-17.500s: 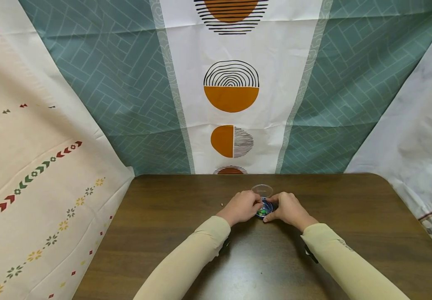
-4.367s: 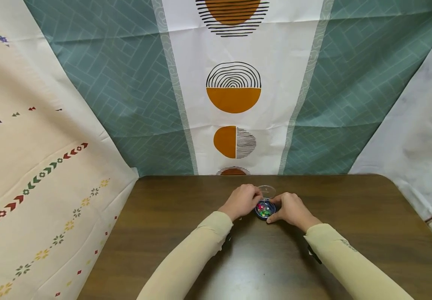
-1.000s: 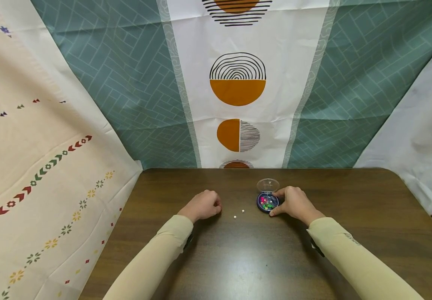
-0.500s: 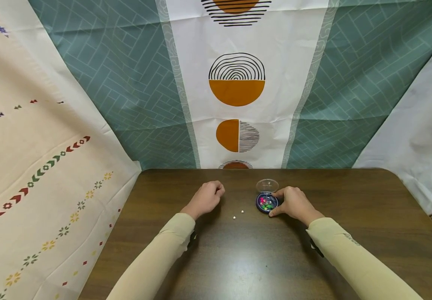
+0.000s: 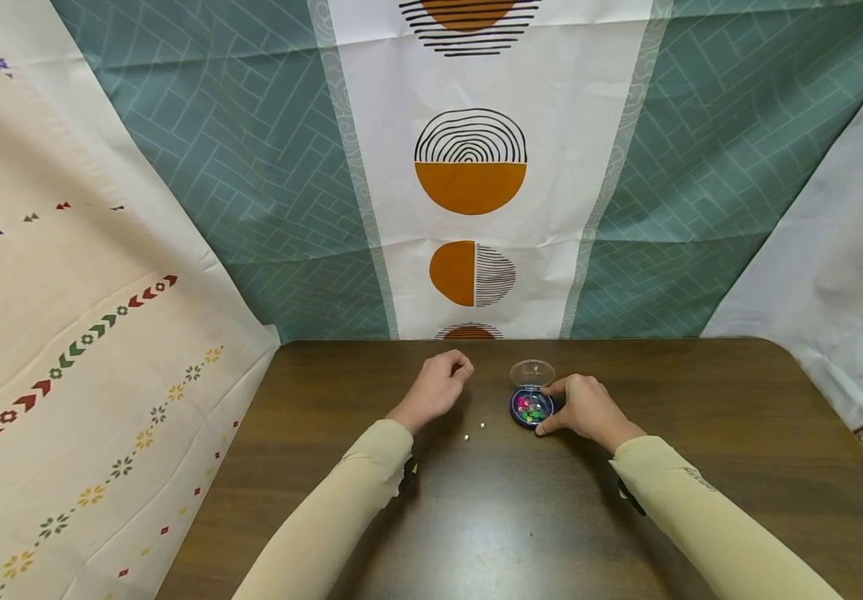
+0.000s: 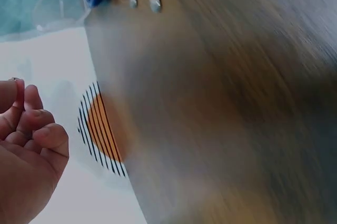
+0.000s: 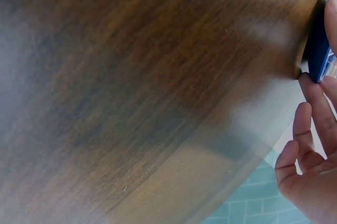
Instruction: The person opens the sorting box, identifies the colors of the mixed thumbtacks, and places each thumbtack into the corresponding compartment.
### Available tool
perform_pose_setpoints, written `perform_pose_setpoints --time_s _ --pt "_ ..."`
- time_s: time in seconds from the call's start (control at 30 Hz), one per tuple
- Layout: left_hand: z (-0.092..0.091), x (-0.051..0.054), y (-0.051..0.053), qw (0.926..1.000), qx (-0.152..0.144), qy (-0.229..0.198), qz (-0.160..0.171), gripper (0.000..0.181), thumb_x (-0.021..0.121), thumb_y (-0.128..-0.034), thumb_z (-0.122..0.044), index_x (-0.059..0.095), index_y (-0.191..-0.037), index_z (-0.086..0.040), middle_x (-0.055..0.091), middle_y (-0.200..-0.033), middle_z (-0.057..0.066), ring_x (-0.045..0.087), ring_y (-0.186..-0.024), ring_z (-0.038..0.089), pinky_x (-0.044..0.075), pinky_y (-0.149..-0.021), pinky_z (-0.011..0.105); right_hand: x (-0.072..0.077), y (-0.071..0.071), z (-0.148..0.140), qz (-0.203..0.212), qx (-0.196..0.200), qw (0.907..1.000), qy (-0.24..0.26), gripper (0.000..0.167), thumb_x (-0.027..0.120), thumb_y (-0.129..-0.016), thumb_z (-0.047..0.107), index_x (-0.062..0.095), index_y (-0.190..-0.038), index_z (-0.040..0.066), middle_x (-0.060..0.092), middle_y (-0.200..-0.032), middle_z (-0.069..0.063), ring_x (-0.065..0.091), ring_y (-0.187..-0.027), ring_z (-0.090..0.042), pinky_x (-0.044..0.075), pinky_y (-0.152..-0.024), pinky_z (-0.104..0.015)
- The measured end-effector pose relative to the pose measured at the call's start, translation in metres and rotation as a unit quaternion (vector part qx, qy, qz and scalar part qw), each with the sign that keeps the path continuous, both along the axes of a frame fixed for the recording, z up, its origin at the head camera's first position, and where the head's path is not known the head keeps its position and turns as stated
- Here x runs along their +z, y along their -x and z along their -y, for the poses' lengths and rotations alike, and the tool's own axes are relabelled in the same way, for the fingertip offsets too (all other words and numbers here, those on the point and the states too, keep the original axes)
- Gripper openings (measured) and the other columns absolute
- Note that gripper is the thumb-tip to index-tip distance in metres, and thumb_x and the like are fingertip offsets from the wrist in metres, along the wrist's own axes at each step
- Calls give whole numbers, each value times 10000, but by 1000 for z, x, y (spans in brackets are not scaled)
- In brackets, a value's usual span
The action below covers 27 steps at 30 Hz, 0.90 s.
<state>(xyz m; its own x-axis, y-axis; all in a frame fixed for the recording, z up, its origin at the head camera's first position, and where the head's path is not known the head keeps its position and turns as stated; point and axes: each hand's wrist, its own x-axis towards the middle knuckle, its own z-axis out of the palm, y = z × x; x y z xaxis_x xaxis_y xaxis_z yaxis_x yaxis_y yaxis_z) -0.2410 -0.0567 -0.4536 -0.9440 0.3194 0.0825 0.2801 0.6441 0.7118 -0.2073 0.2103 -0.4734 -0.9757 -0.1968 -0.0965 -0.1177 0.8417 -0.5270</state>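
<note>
A round dark blue case [image 5: 532, 408] with its clear hinged lid [image 5: 532, 374] raised stands on the table. Small pink and green pieces [image 5: 529, 408] lie inside. My right hand [image 5: 585, 410] grips the rim from the right; the right wrist view shows the case edge [image 7: 318, 45] between fingers and thumb. To the left of the case, my left hand [image 5: 437, 385] is raised, thumb and index fingertip together. At those tips the left wrist view shows a tiny shiny piece [image 6: 15, 79], mostly hidden. Two small silvery pieces [image 5: 475, 432] lie between left hand and case.
The brown wooden table [image 5: 311, 433] reaches back to a hanging green and white cloth [image 5: 274, 208]. Patterned cream cloth [image 5: 64, 333] hangs at the left and pale cloth [image 5: 844, 275] at the right. A tiny dark speck [image 5: 531, 534] is on the table nearer me.
Over the last second my left hand has lifted and moved rightward and away from me, closer to the case. Earlier it was at the case, where pink pieces have appeared. The right hand keeps its hold.
</note>
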Motion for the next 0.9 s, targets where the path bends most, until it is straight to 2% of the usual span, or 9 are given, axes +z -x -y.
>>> perform_pose_setpoints --time_s 0.2,0.33,0.47,0.57,0.9 --pt "-27 5 -3 9999 -161 -16 3 140 512 -962 -251 622 -963 -165 607 -870 -40 517 -763 115 457 -715 240 0 -1 0 -76 -8 10000 12 728 879 -505 464 694 -1120 121 678 -1138 -93 607 -1068 -285 455 -917 -494" --pt "-45 6 -5 9994 -319 134 69 154 523 -954 -255 641 -959 -156 597 -811 -49 514 -717 104 443 -654 228 -1 0 0 -112 -2 9999 -10 730 878 -502 472 697 -1116 121 681 -1133 -92 615 -1053 -276 465 -905 -482" --pt "-62 4 -6 9977 -568 349 80 175 533 -950 -262 659 -949 -141 603 -782 -65 518 -672 88 429 -595 217 -2 1 0 -101 -20 9999 -38 735 875 -501 480 697 -1115 118 683 -1127 -90 616 -1045 -271 468 -896 -476" --pt "-73 0 -6 9961 -703 524 -37 156 551 -940 -263 663 -916 -157 612 -775 -85 530 -665 66 437 -602 200 -3 1 0 -118 -38 9999 -36 732 874 -500 484 700 -1110 119 687 -1118 -85 619 -1034 -265 473 -888 -468" --pt "-93 -6 -5 9916 -845 967 -181 149 594 -916 -262 687 -847 -169 597 -744 -95 536 -667 55 442 -617 188 -5 0 0 -294 28 9996 -43 703 881 -501 470 708 -1096 138 703 -1080 -49 636 -971 -223 502 -834 -433"
